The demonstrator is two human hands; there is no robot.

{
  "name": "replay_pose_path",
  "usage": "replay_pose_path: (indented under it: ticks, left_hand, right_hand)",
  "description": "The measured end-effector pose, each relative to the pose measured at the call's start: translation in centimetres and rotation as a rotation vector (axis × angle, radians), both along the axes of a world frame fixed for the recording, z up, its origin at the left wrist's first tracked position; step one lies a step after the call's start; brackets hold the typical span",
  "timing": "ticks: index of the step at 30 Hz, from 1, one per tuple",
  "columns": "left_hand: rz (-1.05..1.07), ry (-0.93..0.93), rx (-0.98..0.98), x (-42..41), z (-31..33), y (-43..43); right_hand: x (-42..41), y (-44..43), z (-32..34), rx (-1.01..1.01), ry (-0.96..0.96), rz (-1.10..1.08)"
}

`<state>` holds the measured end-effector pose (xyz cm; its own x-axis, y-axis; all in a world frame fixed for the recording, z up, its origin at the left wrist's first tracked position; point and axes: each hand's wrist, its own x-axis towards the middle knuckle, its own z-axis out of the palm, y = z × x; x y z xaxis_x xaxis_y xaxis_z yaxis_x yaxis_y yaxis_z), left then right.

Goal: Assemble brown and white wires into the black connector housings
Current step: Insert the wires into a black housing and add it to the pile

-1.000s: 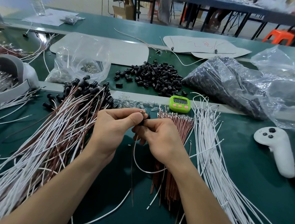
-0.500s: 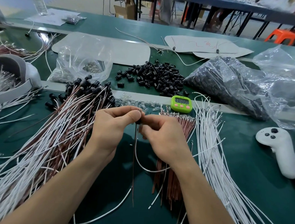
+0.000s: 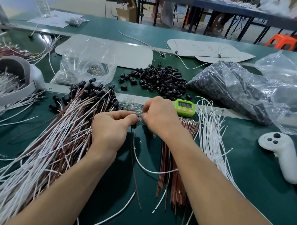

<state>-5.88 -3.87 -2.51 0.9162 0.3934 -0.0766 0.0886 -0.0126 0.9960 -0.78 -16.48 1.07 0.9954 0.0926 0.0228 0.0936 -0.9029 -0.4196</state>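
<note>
My left hand (image 3: 110, 129) pinches a small black connector housing (image 3: 133, 125) between thumb and forefinger; a brown wire (image 3: 135, 173) and a white wire (image 3: 142, 164) hang down from it. My right hand (image 3: 158, 118) is beside it, fingers curled down over a patch of small clear parts (image 3: 131, 105); what they pinch is hidden. Loose black housings (image 3: 161, 80) lie piled behind. Bare brown wires (image 3: 177, 164) and white wires (image 3: 211, 142) lie to the right. A big heap of finished wire pairs (image 3: 49, 142) lies left.
A green timer (image 3: 185, 107) stands behind my right hand. A white controller (image 3: 283, 155) lies at the right. Plastic bags of black parts (image 3: 239, 89) fill the back right, a clear bag (image 3: 88, 63) the back left. A grey-white headset (image 3: 14, 79) sits far left.
My right hand has let go of the housing and moved up and back to the clear parts. My left hand keeps the housing with both wires hanging.
</note>
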Motion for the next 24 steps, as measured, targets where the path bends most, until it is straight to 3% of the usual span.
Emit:
replay_pose_path:
  ticks: [8, 13, 19, 24]
  left_hand:
    - [-0.037, -0.026, 0.012, 0.0, -0.2, 0.0]
    - [-0.076, -0.053, 0.108, 0.0, -0.5, 0.1]
    - [-0.238, -0.079, 0.325, -0.8, -0.6, -1.1]
    - [-0.304, -0.057, 0.392, -1.0, -0.9, -1.2]
  right_hand:
    - [0.5, -0.2, -1.0, 0.093, -0.009, -0.039]
    - [-2.9, -2.7, -1.2, 0.562, -0.157, -0.134]
    - [-5.6, -4.4, -2.3, 0.947, -0.036, -0.13]
    - [-5.6, -4.9, -3.1, 0.975, -0.053, -0.122]
